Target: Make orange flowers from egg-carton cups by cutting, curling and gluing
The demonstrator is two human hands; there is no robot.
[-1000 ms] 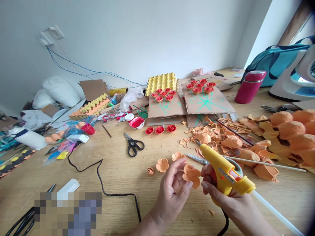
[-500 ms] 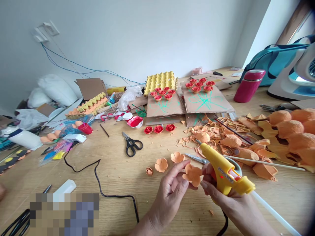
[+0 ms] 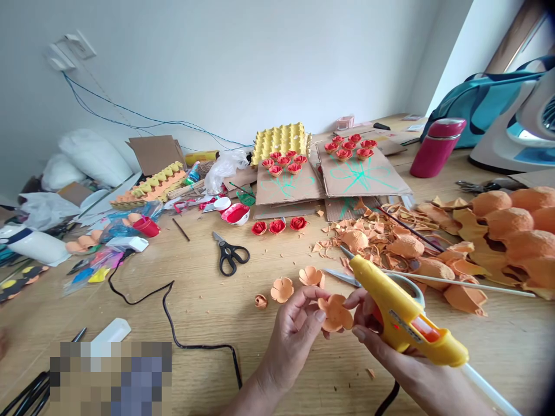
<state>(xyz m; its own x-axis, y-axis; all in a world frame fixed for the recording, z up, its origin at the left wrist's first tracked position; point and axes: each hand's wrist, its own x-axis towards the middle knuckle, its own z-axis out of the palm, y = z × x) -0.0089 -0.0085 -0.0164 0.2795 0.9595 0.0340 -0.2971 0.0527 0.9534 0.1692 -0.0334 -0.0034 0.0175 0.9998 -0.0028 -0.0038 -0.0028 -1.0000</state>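
Note:
My left hand [image 3: 295,323] pinches an orange egg-carton flower cup [image 3: 335,313] with rounded petals, its hollow side facing me. In my right hand [image 3: 381,341] is a yellow hot glue gun [image 3: 403,312], nozzle pointing up and left, a white glue stick [image 3: 489,390] sticking out of its back. The right fingertips are close beside the cup; whether they touch it I cannot tell. Just beyond my left hand lie two more petal cups, one [image 3: 282,289] to the left and one [image 3: 311,277] to the right, and a small rolled orange bud [image 3: 261,301].
Black-handled scissors [image 3: 231,254], red paint bowl [image 3: 236,214] and red-painted roses [image 3: 277,226] lie ahead. Cardboard sheets [image 3: 364,179] carry more roses. Carton scraps [image 3: 390,237] and an orange egg tray [image 3: 511,231] spread right. A black cord [image 3: 199,346] crosses the left.
The flower cup has turned so more of its inside shows toward me. The glue gun has tilted slightly, its back end lower and farther right. The whole view has shifted slightly.

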